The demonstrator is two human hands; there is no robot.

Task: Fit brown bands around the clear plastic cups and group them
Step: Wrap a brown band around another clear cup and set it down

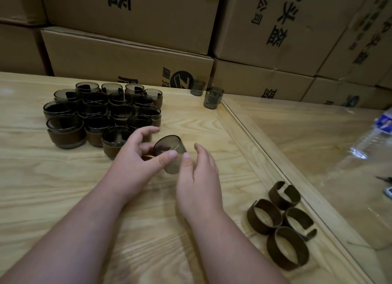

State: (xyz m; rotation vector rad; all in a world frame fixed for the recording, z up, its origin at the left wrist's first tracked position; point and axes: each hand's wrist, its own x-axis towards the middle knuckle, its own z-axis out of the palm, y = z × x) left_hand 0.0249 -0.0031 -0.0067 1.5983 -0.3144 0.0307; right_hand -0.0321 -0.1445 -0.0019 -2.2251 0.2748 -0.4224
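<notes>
A clear smoky plastic cup [169, 150] lies tilted on its side just above the wooden table [63, 177], its mouth turned to the left. My left hand [135, 156] grips it, thumb on its side and fingers curled behind it. A bit of brown band [148, 156] shows under those fingers. My right hand [197, 177] is beside the cup with fingers straight, its thumb tip touching the cup's wall. Several cups with brown bands [101, 114] stand grouped at the back left. Several loose brown bands [282, 220] lie at the front right.
Two bare cups [213, 97] stand at the table's far edge. Stacked cardboard boxes [127, 57] wall off the back. A raised wooden strip [265, 139] runs diagonally on the right; beyond it lies a plastic water bottle [373, 139].
</notes>
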